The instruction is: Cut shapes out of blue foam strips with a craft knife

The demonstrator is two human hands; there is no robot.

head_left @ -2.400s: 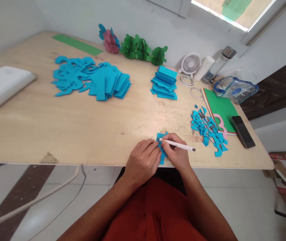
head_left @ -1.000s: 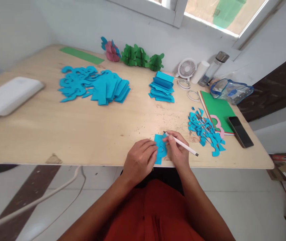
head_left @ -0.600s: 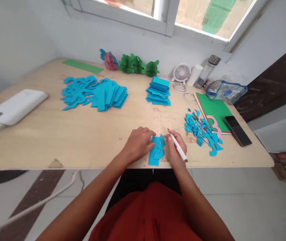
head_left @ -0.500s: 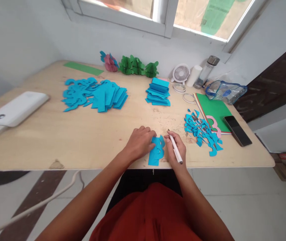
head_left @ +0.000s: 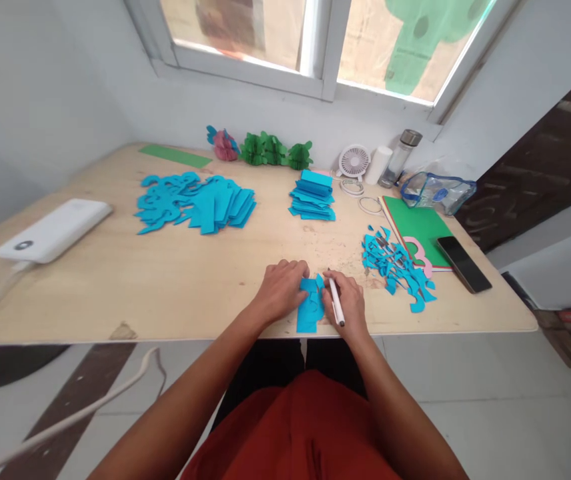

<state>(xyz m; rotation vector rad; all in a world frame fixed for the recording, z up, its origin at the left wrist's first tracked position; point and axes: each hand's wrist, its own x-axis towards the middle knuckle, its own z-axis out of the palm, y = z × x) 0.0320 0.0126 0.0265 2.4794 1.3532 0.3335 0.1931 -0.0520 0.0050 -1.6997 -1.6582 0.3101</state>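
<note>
A blue paper piece (head_left: 307, 315) with cut curved shapes lies near the table's front edge. My left hand (head_left: 281, 288) rests at its upper left, fingers curled and thumb pressing it down. My right hand (head_left: 349, 303) grips a slim white pen-shaped tool (head_left: 335, 301) with a dark tip pointing away from me; whether it is a pen or a cutter I cannot tell. This hand's fingers touch the right side of the paper, where a small blue bit sticks up.
Blue scraps (head_left: 395, 263) and a pink curved cutout (head_left: 419, 257) lie to the right, by a green sheet (head_left: 423, 227) and a phone (head_left: 464, 263). Blue paper strips (head_left: 312, 197) and blue cutouts (head_left: 165, 200) sit farther back. A white power bank (head_left: 54, 230) is at left.
My right hand has come closer to the paper and its fingers touch it. The pen-shaped tool has shifted left. The view has tilted slightly upward.
</note>
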